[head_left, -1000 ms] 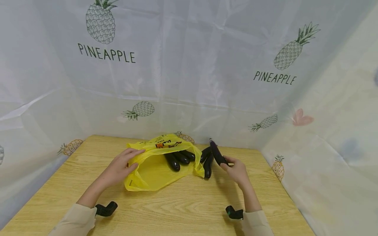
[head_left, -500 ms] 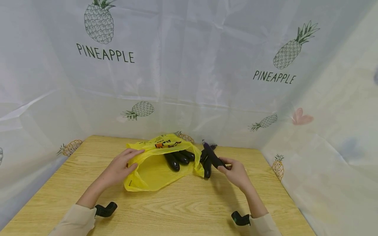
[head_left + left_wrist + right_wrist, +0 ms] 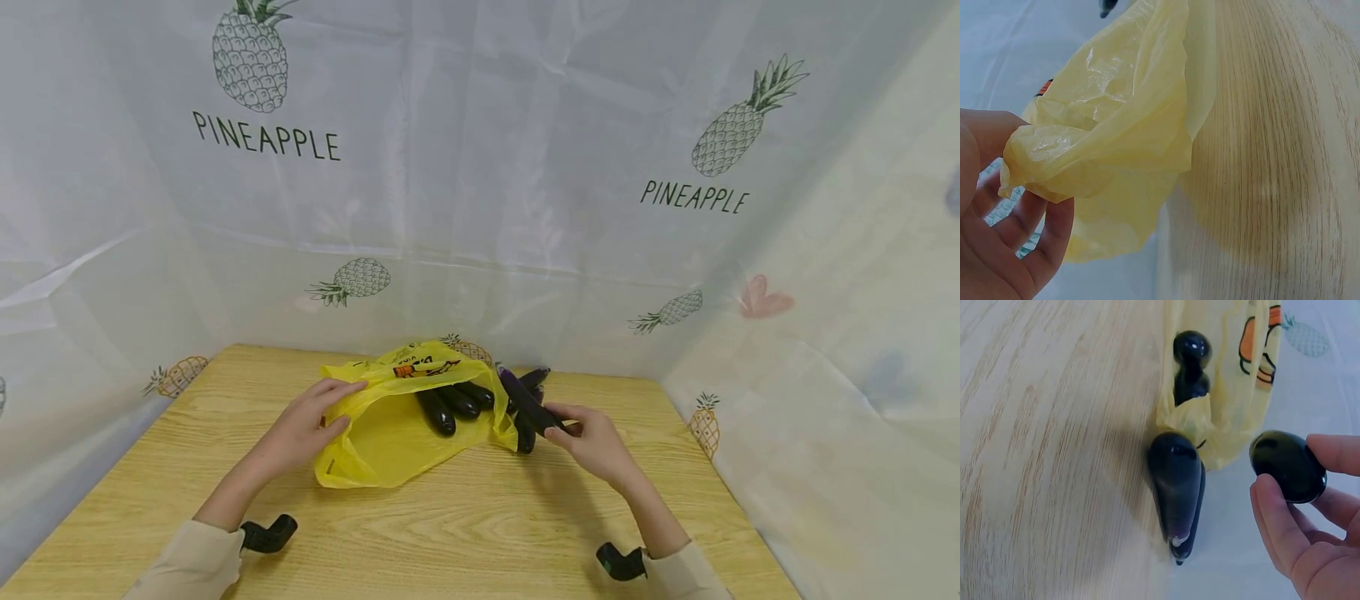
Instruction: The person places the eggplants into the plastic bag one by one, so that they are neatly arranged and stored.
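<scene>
While my left hand [image 3: 303,425] pinches the bag [image 3: 386,446], my right hand [image 3: 597,443] grips an eggplant [image 3: 527,402] extending toward ten o'clock.

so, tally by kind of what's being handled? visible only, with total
Yellow bag: 1
Eggplants: 6 (3 in the bag, 2 just outside it, 1 in the right hand)
Total: 7 visible; any deeper in the bag can't be seen.

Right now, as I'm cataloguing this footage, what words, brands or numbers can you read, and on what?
"PINEAPPLE": on the backdrop, below the upper-left pineapple drawing.
"PINEAPPLE": on the backdrop, below the upper-right pineapple drawing.
Yellow bag: its lettering is too small and creased to read.
</scene>
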Tool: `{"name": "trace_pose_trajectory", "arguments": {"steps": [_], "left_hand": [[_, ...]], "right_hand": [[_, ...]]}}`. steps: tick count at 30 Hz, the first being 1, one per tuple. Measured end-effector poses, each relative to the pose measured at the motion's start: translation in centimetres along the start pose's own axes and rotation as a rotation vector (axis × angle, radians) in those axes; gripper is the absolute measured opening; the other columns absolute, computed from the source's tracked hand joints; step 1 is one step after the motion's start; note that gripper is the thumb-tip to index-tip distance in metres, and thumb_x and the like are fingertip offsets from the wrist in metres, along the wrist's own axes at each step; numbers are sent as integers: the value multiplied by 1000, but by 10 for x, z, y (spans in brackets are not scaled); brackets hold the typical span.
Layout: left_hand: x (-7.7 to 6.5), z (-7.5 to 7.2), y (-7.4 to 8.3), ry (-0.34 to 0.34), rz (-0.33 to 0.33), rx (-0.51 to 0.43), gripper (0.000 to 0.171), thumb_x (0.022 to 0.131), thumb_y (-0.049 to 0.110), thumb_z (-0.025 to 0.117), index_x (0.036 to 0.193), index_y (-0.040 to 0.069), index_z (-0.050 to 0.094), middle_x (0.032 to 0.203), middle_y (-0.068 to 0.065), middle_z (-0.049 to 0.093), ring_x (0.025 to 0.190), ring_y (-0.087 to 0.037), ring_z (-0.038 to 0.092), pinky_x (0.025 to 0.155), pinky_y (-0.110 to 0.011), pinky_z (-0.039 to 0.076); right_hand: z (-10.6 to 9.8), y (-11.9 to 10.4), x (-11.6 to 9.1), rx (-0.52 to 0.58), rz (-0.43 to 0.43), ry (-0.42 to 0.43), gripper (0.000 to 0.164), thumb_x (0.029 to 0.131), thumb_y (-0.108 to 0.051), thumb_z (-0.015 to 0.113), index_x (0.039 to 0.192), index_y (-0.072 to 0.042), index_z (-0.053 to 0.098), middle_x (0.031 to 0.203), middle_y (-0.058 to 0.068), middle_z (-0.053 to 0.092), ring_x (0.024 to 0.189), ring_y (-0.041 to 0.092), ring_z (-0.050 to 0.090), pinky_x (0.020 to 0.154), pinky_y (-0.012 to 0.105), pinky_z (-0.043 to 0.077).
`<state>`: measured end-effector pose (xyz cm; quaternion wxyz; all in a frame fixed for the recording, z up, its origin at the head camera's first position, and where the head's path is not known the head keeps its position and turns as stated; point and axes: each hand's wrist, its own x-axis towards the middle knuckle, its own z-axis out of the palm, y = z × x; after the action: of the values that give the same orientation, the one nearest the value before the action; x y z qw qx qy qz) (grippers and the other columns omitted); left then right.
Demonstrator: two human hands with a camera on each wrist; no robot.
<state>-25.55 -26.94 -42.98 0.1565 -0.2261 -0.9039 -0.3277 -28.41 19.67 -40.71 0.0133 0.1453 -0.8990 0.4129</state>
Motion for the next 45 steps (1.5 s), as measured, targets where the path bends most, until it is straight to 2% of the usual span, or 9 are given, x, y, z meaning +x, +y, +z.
{"name": "trace_pose_trajectory", "arguments": {"steps": [6,15,24,28,31,37,38,42,45], "left_hand": [[0,1,-2,-4,-12,-14,58,101,0,70,156,11,56,136,-11,62,91,-14,55,75,-32,49],[-1,-1,0,-11,-23,-22,58,102,1,69,157,13,54,139,-10,60,90,-14,54,72,-30,48],[-1,-4,3,-14,-25,-39,58,102,0,69,157,13,54,140,-10,60,88,-14,52,70,-29,46],[-1,-4,3,-16,-29,-53,58,102,0,68,157,13,54,140,-11,59,86,-14,52,69,-29,46],[-1,-4,2,-13,-23,-44,58,102,0,68,157,12,54,139,-11,60,87,-14,52,69,-29,46],[0,-2,0,-13,-24,-31,58,102,1,68,157,12,54,139,-11,60,89,-15,54,71,-29,47],[0,-2,0,-14,-28,-32,58,102,1,68,157,12,54,139,-11,60,88,-15,54,71,-29,47],[0,-3,0,-17,-33,-34,58,102,2,68,157,13,54,140,-10,59,88,-15,54,70,-30,47],[0,-3,1,-11,-31,-29,58,102,1,69,157,13,54,140,-10,60,90,-16,54,71,-30,47]], "right_hand": [[7,-7,-2,-8,-13,-30,40,99,-16,77,139,-11,72,137,19,67,99,23,76,73,32,56],[18,-13,-3,-41,-82,-107,41,101,-23,75,140,-11,71,142,21,64,107,31,74,82,39,61],[33,-20,1,-49,-131,-154,42,101,-26,74,140,-11,71,140,18,66,107,28,73,82,37,59],[42,-22,5,-39,-143,-169,41,101,-26,74,140,-10,71,128,19,70,90,16,69,74,29,55],[49,-23,9,-22,-141,-181,42,102,-25,74,140,-9,70,114,20,71,72,9,55,64,27,45],[65,-27,16,35,-115,-191,43,102,-26,73,141,-10,70,122,16,73,57,9,41,54,26,35],[67,-28,17,44,-108,-191,43,102,-25,73,142,-10,70,132,14,71,58,8,43,53,26,35],[77,-30,21,55,-96,-197,43,101,-25,73,142,-11,69,136,13,70,57,9,43,51,26,33],[85,-31,23,59,-110,-186,43,101,-25,74,141,-11,70,139,15,68,71,12,60,58,26,43]]}}
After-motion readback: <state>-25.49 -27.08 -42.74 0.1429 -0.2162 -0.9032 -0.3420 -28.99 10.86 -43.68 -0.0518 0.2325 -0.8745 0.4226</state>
